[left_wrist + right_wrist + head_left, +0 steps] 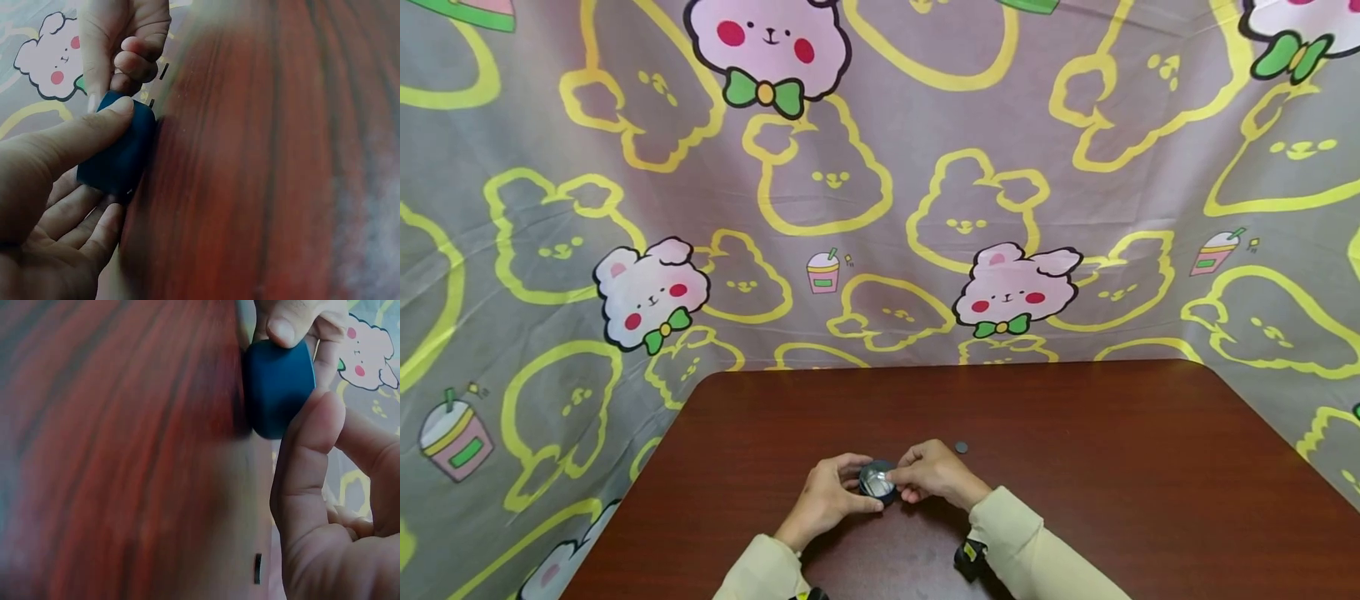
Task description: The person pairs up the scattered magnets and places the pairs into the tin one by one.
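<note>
Close over the dark brown table sits a small round dark blue container (868,495), its shiny opening facing up. My left hand (829,500) grips its side, thumb on the near face and fingers behind; in the left wrist view the thumb (87,134) lies across the blue wall. My right hand (936,473) has its fingers bent, with a fingertip over the opening's right edge. In the right wrist view the index finger (312,447) reaches the container's (278,387) rim. I cannot tell whether something small is pinched there; those fingertips are partly hidden.
A small dark disc (961,447) lies on the table (1112,467) just beyond my right hand. Behind the table hangs a grey cloth (895,250) printed with cartoon bears. A strapped black device (970,560) sits at my right cuff.
</note>
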Tool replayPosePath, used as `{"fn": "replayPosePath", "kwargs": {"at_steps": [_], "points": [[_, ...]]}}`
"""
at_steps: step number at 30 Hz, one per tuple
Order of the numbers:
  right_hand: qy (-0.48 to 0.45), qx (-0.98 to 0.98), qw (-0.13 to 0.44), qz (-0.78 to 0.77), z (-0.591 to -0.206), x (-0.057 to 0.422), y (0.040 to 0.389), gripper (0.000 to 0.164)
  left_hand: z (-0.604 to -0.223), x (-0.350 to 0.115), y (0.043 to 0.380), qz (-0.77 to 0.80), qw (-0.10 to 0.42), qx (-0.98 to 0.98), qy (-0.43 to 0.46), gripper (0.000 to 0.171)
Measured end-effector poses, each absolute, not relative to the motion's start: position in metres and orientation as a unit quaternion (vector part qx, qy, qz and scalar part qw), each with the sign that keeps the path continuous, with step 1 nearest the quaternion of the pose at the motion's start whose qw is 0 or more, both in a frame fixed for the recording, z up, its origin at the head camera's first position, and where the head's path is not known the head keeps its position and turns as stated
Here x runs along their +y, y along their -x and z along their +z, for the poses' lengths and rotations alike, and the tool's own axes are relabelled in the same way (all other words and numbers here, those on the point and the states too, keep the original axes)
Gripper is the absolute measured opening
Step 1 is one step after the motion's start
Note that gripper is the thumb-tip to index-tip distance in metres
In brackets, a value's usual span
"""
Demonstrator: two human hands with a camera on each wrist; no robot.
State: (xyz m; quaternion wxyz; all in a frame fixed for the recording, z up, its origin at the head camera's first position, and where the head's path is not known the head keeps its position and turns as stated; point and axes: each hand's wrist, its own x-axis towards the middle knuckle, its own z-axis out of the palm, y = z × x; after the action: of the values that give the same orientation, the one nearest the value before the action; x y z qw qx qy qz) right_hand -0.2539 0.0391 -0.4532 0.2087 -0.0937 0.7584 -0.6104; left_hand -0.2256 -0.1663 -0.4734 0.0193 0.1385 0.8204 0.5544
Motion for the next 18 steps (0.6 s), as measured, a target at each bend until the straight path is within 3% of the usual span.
{"fn": "replayPosePath", "kwargs": {"at_steps": [7,18], "points": [[0.101,0.747,0.207,-0.624,-0.45,0.052,0.254,0.014,-0.465,-0.165,0.232,0.513,0.013,0.845,-0.15,0.065],[0.109,0.775,0.176,-0.597,-0.446,0.084,0.258,0.018,-0.442,-0.149,0.252,0.475,0.007,0.865,-0.162,0.057]]}}
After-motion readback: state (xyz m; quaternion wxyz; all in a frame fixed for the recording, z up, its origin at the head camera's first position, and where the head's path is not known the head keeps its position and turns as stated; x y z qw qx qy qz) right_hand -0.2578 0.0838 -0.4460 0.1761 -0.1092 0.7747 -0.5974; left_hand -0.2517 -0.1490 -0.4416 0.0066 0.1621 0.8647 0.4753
